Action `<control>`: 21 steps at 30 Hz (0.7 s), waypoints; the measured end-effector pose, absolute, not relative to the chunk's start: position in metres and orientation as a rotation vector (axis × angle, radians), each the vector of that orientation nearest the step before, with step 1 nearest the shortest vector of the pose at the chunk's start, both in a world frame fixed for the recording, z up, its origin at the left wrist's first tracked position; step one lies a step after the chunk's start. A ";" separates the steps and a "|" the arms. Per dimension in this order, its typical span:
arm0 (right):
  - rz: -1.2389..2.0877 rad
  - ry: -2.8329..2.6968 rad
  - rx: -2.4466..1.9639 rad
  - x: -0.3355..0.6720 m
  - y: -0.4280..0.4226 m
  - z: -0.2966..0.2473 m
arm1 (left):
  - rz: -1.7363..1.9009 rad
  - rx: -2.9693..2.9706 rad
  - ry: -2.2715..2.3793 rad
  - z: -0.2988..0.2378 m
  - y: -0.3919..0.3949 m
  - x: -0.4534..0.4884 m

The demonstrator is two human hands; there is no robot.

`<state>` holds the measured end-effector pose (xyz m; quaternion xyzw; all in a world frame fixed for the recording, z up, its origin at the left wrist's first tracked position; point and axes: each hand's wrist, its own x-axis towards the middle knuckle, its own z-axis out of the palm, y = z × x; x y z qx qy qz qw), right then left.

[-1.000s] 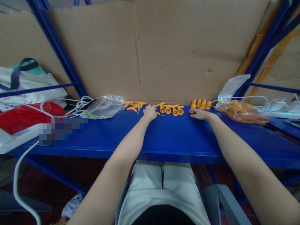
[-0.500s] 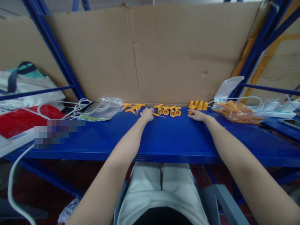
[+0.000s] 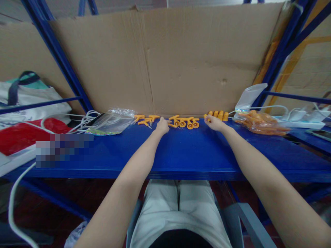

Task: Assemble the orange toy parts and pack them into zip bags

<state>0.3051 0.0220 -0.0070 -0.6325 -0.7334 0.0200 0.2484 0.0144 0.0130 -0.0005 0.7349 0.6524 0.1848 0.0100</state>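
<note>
Small orange plastic parts lie in a row along the back of a blue shelf [image 3: 181,151]. My left hand [image 3: 162,125] rests among them with its fingers curled on an orange T-shaped piece with a small spring [image 3: 172,126]. Several more T-shaped pieces [image 3: 184,121] lie just to its right, and others [image 3: 145,119] to its left. My right hand [image 3: 214,123] is closed in a pinch on a small orange cap [image 3: 206,117] at the left end of a row of orange caps [image 3: 219,114].
A clear plastic bag [image 3: 111,121] and white cables [image 3: 77,120] lie at the left, beside a red and white bag [image 3: 23,131]. A clear bag of orange parts [image 3: 260,122] sits at the right. A cardboard sheet [image 3: 165,58] stands behind the shelf.
My right hand has moved left and back to the left end of the cap row, holding one cap. My left hand has stayed almost still on the T-shaped piece.
</note>
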 end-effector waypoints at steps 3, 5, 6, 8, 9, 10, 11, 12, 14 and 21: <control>0.047 -1.954 -1.607 0.306 0.025 -0.009 | 0.516 2.328 2.020 0.000 0.012 0.014; 0.030 -1.923 -1.596 0.305 0.026 -0.009 | 0.433 2.355 2.028 0.001 0.011 0.015; 0.023 -1.913 -1.597 0.304 0.025 -0.009 | 0.389 2.370 2.035 0.002 0.010 0.016; 0.013 -1.913 -1.597 0.303 0.023 -0.008 | 0.313 2.398 2.056 0.003 0.009 0.018; 0.008 -1.921 -1.592 0.302 0.023 -0.008 | 0.282 2.408 2.067 0.004 0.008 0.018; 0.000 -1.933 -1.584 0.302 0.022 -0.009 | 0.254 2.417 2.073 0.004 0.007 0.019; -0.009 -1.946 -1.574 0.301 0.022 -0.009 | 0.232 2.428 2.072 0.005 0.006 0.019; -0.018 -1.964 -1.558 0.300 0.022 -0.009 | 0.212 2.441 2.062 0.005 0.006 0.019; -0.040 -2.009 -1.509 0.299 0.023 -0.010 | 0.179 2.477 2.021 0.005 0.004 0.019; -0.093 -2.109 -1.439 0.292 0.021 -0.007 | 0.227 2.483 1.955 0.002 0.008 0.017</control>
